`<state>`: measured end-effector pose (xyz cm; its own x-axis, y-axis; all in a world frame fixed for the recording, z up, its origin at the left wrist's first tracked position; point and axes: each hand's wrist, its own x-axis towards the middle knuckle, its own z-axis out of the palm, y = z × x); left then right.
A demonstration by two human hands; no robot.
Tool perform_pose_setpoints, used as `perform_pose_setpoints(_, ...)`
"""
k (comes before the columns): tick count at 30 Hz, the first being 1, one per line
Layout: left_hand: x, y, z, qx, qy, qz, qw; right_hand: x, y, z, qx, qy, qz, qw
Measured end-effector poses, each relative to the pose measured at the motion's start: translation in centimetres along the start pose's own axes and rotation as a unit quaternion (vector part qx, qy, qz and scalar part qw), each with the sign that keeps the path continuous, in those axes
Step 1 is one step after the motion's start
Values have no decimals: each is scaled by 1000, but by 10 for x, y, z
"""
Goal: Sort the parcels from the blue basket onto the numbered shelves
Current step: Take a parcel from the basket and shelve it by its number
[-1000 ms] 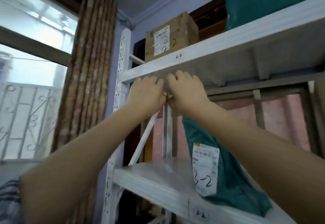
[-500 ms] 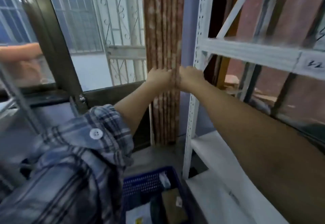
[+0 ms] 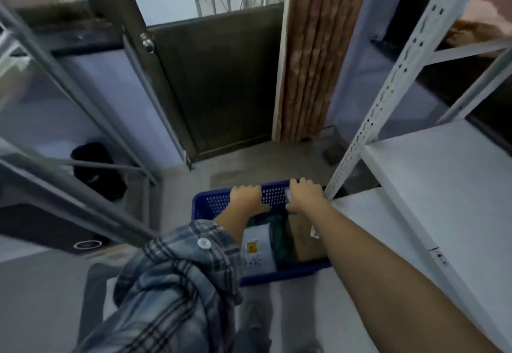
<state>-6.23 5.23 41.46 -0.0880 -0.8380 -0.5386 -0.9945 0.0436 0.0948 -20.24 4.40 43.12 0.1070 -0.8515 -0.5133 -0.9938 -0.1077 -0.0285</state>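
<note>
Fingers first: both sets are curled downward with the knuckles up, and nothing shows inside either grip — though the fingertips point away from the camera, so what lies under them cannot be told. The left hand [image 3: 246,197] and the right hand [image 3: 304,195] reach out side by side, a small gap between them, over the far end of the blue basket [image 3: 273,195]. Their knuckles sit level with the basket's perforated far wall, which shows through the gap; whether the fingers touch the rim is not clear.

The basket sits on the pale floor, just left of the foot of the white shelf unit [image 3: 432,186], its right side tucked against the perforated upright. The parcels lie nearer than the hands, under the wrists and forearms — a white parcel [image 3: 256,247] with a small yellow sticker and handwriting on the left, a dark green parcel [image 3: 278,237] in the middle, a brown cardboard box [image 3: 303,243] with a small label on the right.

The left forearm comes out of a rolled plaid sleeve [image 3: 177,278]; the right forearm is bare. Far ahead stands a dark metal door [image 3: 219,81], a brown curtain [image 3: 307,53] to its right, and a grey metal rack [image 3: 72,120] on the left.
</note>
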Motion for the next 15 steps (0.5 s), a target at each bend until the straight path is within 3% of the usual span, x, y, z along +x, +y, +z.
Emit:
perform_pose_setpoints(10,52,-44,110,-70,-132,-59,987,68,-8,105,37,-157,10,987)
perform_pose_setpoints(15,78,-67,169,-103,-158,-110,976,117,-11,159,88,-201,17,975)
